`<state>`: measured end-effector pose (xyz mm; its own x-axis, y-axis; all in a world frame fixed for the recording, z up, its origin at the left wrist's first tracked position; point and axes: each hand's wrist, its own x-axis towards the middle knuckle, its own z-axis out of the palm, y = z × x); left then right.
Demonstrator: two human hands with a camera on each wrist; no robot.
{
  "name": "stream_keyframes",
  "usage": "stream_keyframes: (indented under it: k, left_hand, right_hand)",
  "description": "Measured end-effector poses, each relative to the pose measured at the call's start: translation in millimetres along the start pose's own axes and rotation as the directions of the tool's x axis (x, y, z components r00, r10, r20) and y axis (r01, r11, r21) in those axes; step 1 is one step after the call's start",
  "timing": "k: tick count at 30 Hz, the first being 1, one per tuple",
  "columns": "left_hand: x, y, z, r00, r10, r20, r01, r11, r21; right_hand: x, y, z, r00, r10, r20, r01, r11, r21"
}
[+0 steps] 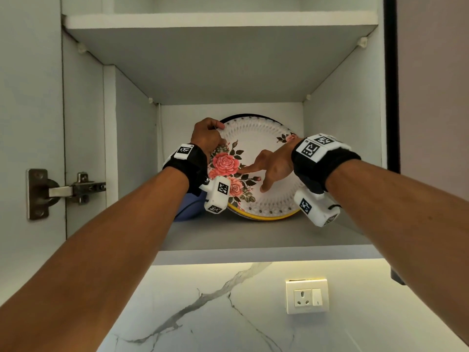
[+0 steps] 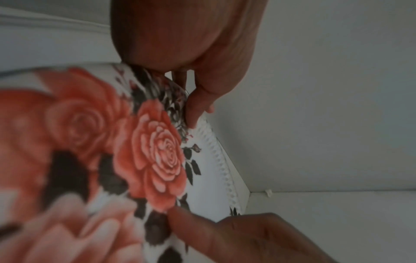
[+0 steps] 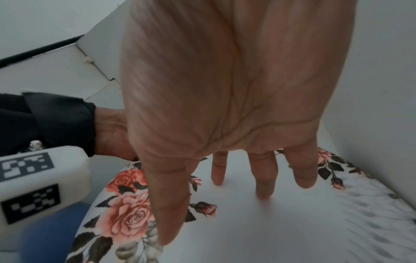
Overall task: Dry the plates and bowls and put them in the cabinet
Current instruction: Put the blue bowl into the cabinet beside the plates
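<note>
A white plate with pink roses (image 1: 261,158) leans tilted on a stack of plates on the cabinet's lower shelf (image 1: 253,232). A yellow-rimmed plate (image 1: 269,217) shows under it and a dark rim behind. My left hand (image 1: 208,138) pinches the rose plate's upper left rim, thumb on the face (image 2: 193,113). My right hand (image 1: 271,168) lies spread with straight fingertips (image 3: 263,188) pressing on the plate's white middle (image 3: 281,222). A blue dish (image 1: 186,209) sits left of the stack, partly hidden by my left wrist.
The cabinet stands open, with an upper shelf (image 1: 220,21) above and white side walls close on both sides. A door hinge (image 1: 63,191) is at the left. Below are a marble backsplash and a wall socket (image 1: 307,297).
</note>
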<state>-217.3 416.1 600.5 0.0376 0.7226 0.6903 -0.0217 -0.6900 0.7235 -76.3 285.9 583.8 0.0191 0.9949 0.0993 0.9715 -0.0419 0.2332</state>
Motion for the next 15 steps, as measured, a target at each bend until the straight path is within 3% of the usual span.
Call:
stream_keyframes:
  k: [8,15]
  left_hand:
    - [4,-7,0,0.999,-0.005,0.032,0.007,0.999,-0.054]
    - [13,-10,2,0.998,0.052,0.034,-0.053,0.998,0.041]
  right_hand:
    - [13,2,1,1.0,0.012,-0.018,-0.012,0.999,0.03]
    - [31,7,4,0.999,0.034,-0.014,-0.033,0.999,0.042]
